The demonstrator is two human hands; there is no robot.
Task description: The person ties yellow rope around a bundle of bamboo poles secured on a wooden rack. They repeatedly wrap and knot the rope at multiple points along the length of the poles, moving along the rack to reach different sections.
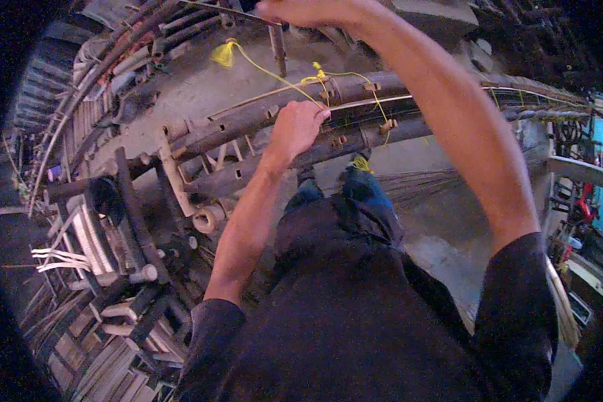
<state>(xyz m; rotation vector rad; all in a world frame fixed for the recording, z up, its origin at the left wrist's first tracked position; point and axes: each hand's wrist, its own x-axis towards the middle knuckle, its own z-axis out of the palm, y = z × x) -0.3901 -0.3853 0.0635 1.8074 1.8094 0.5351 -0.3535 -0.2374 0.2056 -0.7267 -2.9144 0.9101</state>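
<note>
My left hand is closed, fingertips pinching a thin yellow cord over a long wooden beam with holes. From the pinch the cord runs up and left to a loose yellow bunch. My right hand reaches across to the top edge, which partly cuts it off. Its fingers appear closed on a thin, dark, straight strip pointing left; its exact kind is unclear. Beside my left hand, more yellow cord loops around small wooden pegs on the paired beams.
A pale strip lies along the beams, passing behind my right forearm. Wooden chair-like frames and slats are piled at lower left. Bent poles stand at upper left. My feet are beneath the beams, near a yellow cord bundle.
</note>
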